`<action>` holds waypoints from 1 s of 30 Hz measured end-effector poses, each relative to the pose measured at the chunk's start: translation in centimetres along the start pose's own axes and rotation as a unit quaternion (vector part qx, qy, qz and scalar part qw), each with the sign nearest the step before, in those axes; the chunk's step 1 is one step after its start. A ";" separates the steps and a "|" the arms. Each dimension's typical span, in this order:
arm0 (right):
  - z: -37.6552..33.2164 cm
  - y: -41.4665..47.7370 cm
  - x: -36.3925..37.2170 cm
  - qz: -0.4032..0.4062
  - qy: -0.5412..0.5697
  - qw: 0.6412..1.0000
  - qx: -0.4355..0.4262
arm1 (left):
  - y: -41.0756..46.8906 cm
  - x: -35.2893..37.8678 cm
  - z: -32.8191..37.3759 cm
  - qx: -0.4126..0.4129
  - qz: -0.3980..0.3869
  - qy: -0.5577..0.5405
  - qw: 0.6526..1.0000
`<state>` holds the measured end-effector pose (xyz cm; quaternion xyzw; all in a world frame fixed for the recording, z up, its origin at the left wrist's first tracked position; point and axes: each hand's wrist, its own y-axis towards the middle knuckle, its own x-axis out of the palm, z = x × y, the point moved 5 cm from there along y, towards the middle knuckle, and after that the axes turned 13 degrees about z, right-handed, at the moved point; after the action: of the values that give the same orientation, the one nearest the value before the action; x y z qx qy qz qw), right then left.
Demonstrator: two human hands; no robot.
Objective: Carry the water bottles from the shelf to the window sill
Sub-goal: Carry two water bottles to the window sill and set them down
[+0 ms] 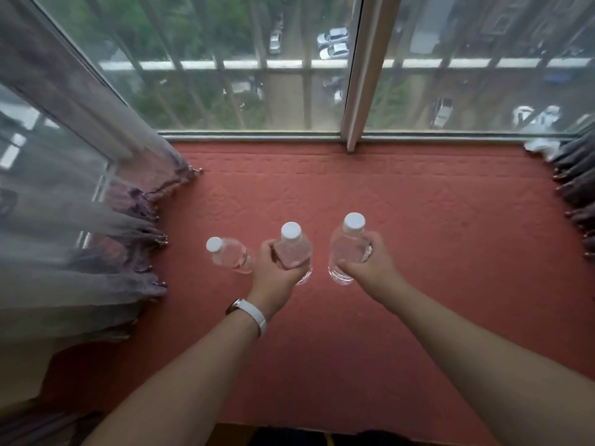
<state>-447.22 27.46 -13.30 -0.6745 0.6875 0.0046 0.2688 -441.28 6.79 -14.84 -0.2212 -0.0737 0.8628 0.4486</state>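
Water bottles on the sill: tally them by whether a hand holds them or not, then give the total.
Held in the left hand: 1, the middle bottle
Held in the right hand: 1, the right bottle
Standing free: 1, the left bottle
Total: 3

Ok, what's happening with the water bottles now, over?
Left hand gripping middle clear white-capped bottle. Right hand gripping right one. Third bottle stands free on red quilted sill. Nothing in the way.

Red quilted mat (418, 201), sheer purple curtain (80, 188), barred window (244, 66), parked cars (333, 43) below
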 end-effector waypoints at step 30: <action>7.0 3.0 2.5 -0.014 -0.092 0.996 -0.013 | 3.6 2.0 -5.5 -0.003 -0.020 0.059 0.998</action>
<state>-447.31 27.96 -21.32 -0.6842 0.6504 0.0718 0.3221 -442.47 5.92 -21.52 -0.2716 -0.0540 0.8388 0.4687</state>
